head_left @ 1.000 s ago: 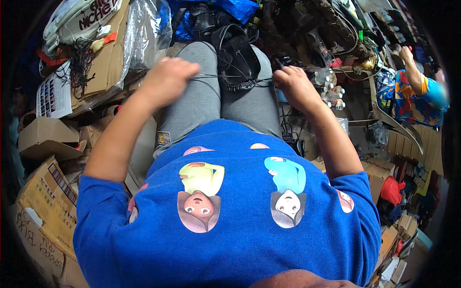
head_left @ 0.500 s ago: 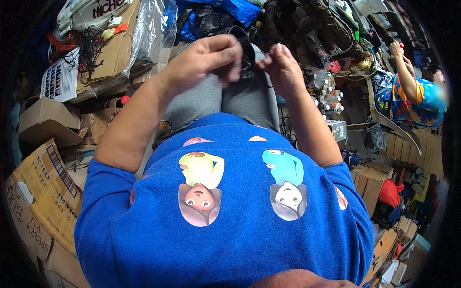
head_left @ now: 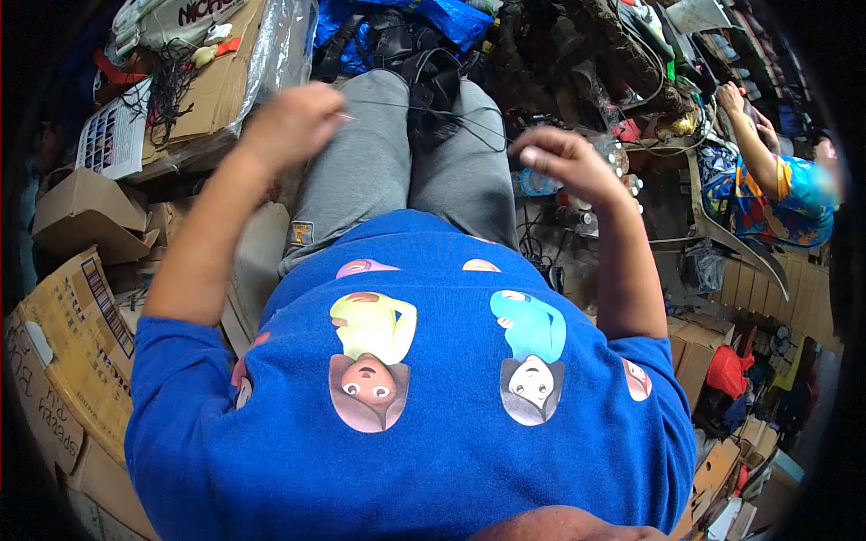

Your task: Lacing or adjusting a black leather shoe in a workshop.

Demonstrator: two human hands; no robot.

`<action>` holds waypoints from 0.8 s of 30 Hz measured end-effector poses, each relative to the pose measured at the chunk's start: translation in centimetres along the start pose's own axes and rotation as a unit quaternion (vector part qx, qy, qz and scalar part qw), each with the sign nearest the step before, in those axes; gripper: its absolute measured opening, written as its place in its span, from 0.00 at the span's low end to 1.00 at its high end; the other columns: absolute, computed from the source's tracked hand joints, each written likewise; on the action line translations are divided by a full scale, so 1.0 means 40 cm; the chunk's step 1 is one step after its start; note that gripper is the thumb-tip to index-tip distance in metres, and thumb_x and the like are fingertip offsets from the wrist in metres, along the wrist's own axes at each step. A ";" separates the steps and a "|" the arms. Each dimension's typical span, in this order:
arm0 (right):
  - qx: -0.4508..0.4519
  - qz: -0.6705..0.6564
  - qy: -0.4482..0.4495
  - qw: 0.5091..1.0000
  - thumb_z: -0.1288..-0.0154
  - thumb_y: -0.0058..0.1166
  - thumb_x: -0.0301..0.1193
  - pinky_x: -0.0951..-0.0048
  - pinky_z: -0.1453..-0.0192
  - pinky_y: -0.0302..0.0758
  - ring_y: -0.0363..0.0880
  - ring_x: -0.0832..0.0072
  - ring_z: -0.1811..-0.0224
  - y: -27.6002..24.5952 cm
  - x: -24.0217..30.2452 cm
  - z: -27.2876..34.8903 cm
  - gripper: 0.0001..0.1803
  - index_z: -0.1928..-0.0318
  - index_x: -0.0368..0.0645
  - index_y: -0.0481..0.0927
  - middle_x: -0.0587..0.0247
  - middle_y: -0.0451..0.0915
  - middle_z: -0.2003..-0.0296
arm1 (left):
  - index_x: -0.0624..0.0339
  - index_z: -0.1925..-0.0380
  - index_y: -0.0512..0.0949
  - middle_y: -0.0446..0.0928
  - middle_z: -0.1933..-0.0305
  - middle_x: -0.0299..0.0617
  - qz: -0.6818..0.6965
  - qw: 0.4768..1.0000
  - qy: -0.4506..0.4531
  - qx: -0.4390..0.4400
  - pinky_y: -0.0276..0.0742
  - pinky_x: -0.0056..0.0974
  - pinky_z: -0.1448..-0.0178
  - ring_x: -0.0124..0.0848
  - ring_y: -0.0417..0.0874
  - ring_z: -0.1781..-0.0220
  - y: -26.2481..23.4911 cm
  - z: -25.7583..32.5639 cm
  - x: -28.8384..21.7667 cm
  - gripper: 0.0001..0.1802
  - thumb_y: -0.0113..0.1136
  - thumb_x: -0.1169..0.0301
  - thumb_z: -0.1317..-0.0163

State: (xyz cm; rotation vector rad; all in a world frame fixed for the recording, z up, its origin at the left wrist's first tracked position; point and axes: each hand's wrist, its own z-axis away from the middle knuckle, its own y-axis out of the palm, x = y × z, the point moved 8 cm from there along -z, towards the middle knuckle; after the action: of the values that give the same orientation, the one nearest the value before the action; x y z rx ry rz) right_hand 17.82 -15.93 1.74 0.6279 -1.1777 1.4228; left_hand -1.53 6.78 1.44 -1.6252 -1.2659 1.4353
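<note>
My left hand (head_left: 302, 117), slightly blurred, is closed above my left thigh. A thin pale sliver pokes from its fingertips; its kind is too small to tell. Black thread (head_left: 388, 105) runs from these fingers across my lap and loops loosely toward my right hand (head_left: 570, 164). That hand is beside my right thigh, its fingers curled and its thumb bent in against the thread's near end; the exact grip is partly hidden. Between my knees sits a black item (head_left: 435, 104), perhaps a shoe or bag, with the thread passing over it.
Cardboard and clear plastic sheeting (head_left: 271, 54) lie at the upper left, above an open carton (head_left: 95, 221). Small bottles (head_left: 622, 162) stand right of my right hand. A curved blade-like piece (head_left: 749, 252) and a person in a colourful shirt (head_left: 780, 194) are farther right.
My hands have moved apart, the left one leftward and the right one rightward and lower. The black thread now shows stretched and looped between them, and the black item shows more fully.
</note>
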 end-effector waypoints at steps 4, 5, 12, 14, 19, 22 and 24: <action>-0.167 0.256 0.138 0.942 0.36 0.56 0.39 0.69 0.47 0.73 0.81 0.67 0.53 -0.200 -0.327 0.169 0.19 0.49 0.43 0.80 0.56 0.83 0.56 | 0.62 0.62 0.80 0.80 0.61 0.49 -0.105 0.963 -0.204 -0.140 0.75 0.40 0.51 0.43 0.81 0.58 -0.270 0.159 0.316 0.10 0.58 0.69 0.42; -0.228 0.254 0.146 0.929 0.37 0.56 0.39 0.68 0.47 0.73 0.81 0.65 0.53 -0.297 -0.438 0.256 0.18 0.50 0.44 0.81 0.54 0.83 0.57 | 0.60 0.58 0.81 0.80 0.57 0.48 -0.143 0.945 -0.254 -0.148 0.74 0.39 0.48 0.40 0.81 0.54 -0.385 0.199 0.350 0.13 0.59 0.65 0.40; -0.075 0.340 0.356 0.867 0.37 0.55 0.41 0.66 0.46 0.73 0.80 0.61 0.52 -0.266 -0.577 0.359 0.20 0.47 0.46 0.79 0.49 0.81 0.54 | 0.54 0.54 0.82 0.80 0.57 0.46 -0.088 0.946 -0.249 -0.185 0.74 0.35 0.48 0.36 0.80 0.54 -0.319 0.159 0.300 0.16 0.61 0.66 0.43; 0.008 0.195 0.248 0.949 0.34 0.52 0.32 0.68 0.48 0.73 0.79 0.66 0.58 -0.128 -0.479 0.206 0.17 0.47 0.44 0.79 0.53 0.83 0.57 | 0.56 0.53 0.81 0.78 0.52 0.46 0.042 0.986 -0.145 -0.072 0.73 0.38 0.44 0.40 0.78 0.48 -0.139 -0.013 0.096 0.18 0.61 0.69 0.46; -0.122 -0.008 -0.008 0.993 0.41 0.59 0.24 0.77 0.58 0.74 0.76 0.80 0.63 -0.025 -0.080 -0.041 0.11 0.56 0.42 0.83 0.65 0.79 0.63 | 0.58 0.56 0.80 0.78 0.50 0.45 0.189 0.978 0.086 -0.005 0.73 0.40 0.43 0.41 0.79 0.47 0.075 -0.207 -0.180 0.16 0.65 0.69 0.46; -0.131 0.055 -0.036 0.989 0.42 0.61 0.25 0.78 0.54 0.71 0.75 0.82 0.59 -0.023 -0.034 -0.107 0.08 0.60 0.40 0.82 0.70 0.78 0.64 | 0.59 0.58 0.80 0.78 0.55 0.46 0.188 0.976 0.032 0.109 0.74 0.40 0.47 0.42 0.79 0.51 0.162 -0.271 -0.160 0.16 0.66 0.67 0.47; -0.139 0.127 -0.082 0.979 0.43 0.61 0.24 0.78 0.54 0.72 0.76 0.80 0.61 -0.023 -0.014 -0.131 0.07 0.62 0.41 0.83 0.70 0.77 0.66 | 0.59 0.61 0.81 0.77 0.60 0.44 0.207 0.966 0.051 0.150 0.74 0.39 0.50 0.40 0.79 0.56 0.188 -0.286 -0.156 0.14 0.66 0.66 0.47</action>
State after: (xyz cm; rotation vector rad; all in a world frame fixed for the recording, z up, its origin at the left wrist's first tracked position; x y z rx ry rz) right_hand 20.06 -11.55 -0.34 0.4128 -1.6014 1.4006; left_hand 11.74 -0.03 -0.54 -1.7880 -0.6313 1.6662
